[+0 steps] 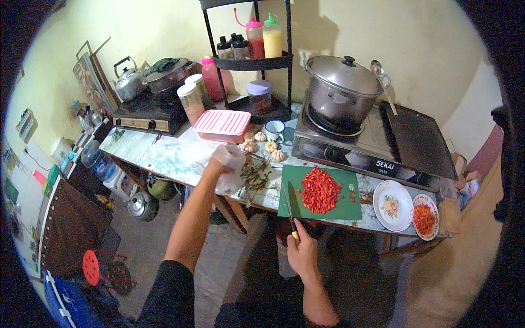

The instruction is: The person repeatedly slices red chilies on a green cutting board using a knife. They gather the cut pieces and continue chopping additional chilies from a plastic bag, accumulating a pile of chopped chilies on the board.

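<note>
My right hand (303, 251) grips the handle of a kitchen knife (289, 209), its blade lying along the left part of a green cutting board (352, 209). A heap of chopped red chillies (320, 189) covers the middle of that board. Over the table to the left, my left hand (222, 158) is at a translucent plastic bag (229, 180). Thin plastic veils its fingers, so their grip is hidden. Beside the bag lies a loose pile of green chilli stems (255, 176). Several garlic bulbs (270, 146) sit just behind the stems.
A pink-lidded plastic container (222, 122) and an enamel mug (275, 130) stand behind. At right, a gas stove (311, 149) carries a large lidded pot (342, 88). Near the front edge are a floral enamel plate (381, 197) and a smaller dish of chopped red-orange food (425, 220).
</note>
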Tool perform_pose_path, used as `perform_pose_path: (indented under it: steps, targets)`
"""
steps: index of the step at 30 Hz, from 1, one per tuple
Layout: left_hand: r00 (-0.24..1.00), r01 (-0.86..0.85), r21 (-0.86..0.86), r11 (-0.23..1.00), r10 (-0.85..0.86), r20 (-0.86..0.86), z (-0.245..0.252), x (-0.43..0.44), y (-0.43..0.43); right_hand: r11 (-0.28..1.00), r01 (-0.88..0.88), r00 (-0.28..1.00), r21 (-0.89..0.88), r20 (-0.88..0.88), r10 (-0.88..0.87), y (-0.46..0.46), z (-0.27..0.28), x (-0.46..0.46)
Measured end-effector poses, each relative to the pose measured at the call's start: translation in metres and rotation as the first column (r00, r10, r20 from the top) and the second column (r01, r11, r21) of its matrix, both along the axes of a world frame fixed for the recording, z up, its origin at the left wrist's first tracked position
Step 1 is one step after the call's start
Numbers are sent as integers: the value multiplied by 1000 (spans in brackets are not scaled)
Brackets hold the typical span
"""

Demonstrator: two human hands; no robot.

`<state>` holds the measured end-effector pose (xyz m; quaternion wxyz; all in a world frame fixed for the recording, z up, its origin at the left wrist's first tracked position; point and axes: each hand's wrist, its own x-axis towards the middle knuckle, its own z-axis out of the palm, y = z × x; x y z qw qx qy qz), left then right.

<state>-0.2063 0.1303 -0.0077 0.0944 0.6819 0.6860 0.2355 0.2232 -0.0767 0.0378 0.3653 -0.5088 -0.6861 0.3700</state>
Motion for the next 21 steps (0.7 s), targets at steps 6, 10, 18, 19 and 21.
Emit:
perform_pose_path:
  steps: [6,10,18,19,21]
  targets:
    - [874,133,-292,947,-251,-417,65,-13,-1,1000,-21,1000,-12,-18,20,0,-10,5]
    - [918,160,-305,939,-255,-303,87,17,-20,992,7,1000,-122,-27,-10,9,-16,9]
    - [823,272,-376,886,-416,-387,99,15,-12,988,91,996,-128,-13,-93,28,-23,36]
    - [842,267,-435,860,-428,-330,104,8,-8,992,84,996,-91,10,-83,28,-23,34]
    - [829,213,-529,822,-439,-347,106,0,-4,983,82,996,-166,-7,-85,24,-20,32]
